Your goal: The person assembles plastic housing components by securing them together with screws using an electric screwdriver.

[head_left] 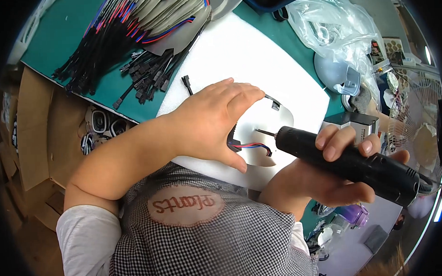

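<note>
My right hand (320, 178) is closed round a black electric screwdriver (338, 158). Its thin bit (265, 132) points left, with the tip at a smooth white plastic shell (274, 117). My left hand (215, 114) spans this shell, fingers at the far side and thumb at the near side, gripping it. Under the palm sits a black part, mostly hidden. Red, blue and black wires (253, 145) run from it to a small plug on the shell. A black connector (186, 83) shows beyond my left wrist. The shell lies on a white foam sheet (218, 55).
Bundled wires with black connectors (150, 77) and grey flat pieces (163, 23) cover the far left of the green table. A clear plastic bag (329, 27), light blue container (338, 70) and black box (352, 121) stand right. A cardboard box (35, 130) is left, a fan (420, 116) far right.
</note>
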Tool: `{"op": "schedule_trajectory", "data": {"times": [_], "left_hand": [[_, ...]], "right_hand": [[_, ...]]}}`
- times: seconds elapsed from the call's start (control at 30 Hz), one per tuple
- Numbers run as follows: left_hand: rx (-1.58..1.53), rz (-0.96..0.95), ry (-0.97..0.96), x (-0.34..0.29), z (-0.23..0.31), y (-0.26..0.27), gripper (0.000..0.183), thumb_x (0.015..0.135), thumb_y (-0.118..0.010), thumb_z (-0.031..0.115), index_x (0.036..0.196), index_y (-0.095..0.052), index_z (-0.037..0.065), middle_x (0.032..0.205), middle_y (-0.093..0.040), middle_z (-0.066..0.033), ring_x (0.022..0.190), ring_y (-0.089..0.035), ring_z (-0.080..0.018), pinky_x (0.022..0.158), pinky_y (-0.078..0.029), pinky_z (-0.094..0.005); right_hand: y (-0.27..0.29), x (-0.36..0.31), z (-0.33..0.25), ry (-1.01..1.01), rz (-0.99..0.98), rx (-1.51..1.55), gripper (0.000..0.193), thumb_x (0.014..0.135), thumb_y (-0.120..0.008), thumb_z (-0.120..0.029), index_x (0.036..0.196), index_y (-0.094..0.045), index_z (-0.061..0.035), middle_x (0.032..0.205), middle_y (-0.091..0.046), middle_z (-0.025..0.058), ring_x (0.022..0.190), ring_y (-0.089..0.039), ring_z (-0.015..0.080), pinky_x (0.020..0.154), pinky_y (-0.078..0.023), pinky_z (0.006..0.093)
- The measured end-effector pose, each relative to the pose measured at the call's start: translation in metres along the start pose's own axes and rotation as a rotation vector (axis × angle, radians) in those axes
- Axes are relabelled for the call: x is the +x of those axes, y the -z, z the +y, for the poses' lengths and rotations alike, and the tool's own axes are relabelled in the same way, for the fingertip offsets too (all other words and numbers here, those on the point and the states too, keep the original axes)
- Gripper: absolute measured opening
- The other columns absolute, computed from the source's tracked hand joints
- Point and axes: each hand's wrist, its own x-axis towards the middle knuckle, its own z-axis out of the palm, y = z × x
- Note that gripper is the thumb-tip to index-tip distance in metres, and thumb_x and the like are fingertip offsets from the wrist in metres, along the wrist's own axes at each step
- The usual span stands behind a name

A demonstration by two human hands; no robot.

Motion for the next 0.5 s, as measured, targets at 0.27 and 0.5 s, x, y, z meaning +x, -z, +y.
{"op": "schedule_trajectory", "data": {"times": [0.27,0.5], "left_hand": [[-0.026,0.011,-0.013,0.001,0.0,-0.001,0.118,0.049,-0.088,0.053,0.14,-0.034,0.0,0.14,-0.043,-0.02,0.132,-0.04,-0.0354,0.115,-0.026,-0.0479],[-0.016,-0.017,-0.026,0.003,0.005,0.007,0.116,0.054,-0.084,0.057,0.14,-0.034,-0.002,0.141,-0.043,-0.0211,0.132,-0.041,-0.0367,0.113,-0.027,-0.0499]], "right_hand": [[0.013,0.006,-0.007,-0.008,-0.053,0.054,0.076,0.087,-0.064,-0.052,0.147,-0.03,-0.0188,0.105,-0.051,0.0103,0.069,-0.057,0.0162,0.06,-0.047,0.0313],[0.024,0.005,-0.009,-0.002,0.007,0.087,0.078,0.084,-0.067,-0.051,0.144,-0.035,-0.0146,0.103,-0.051,0.0081,0.068,-0.058,0.0143,0.058,-0.047,0.0298]]}}
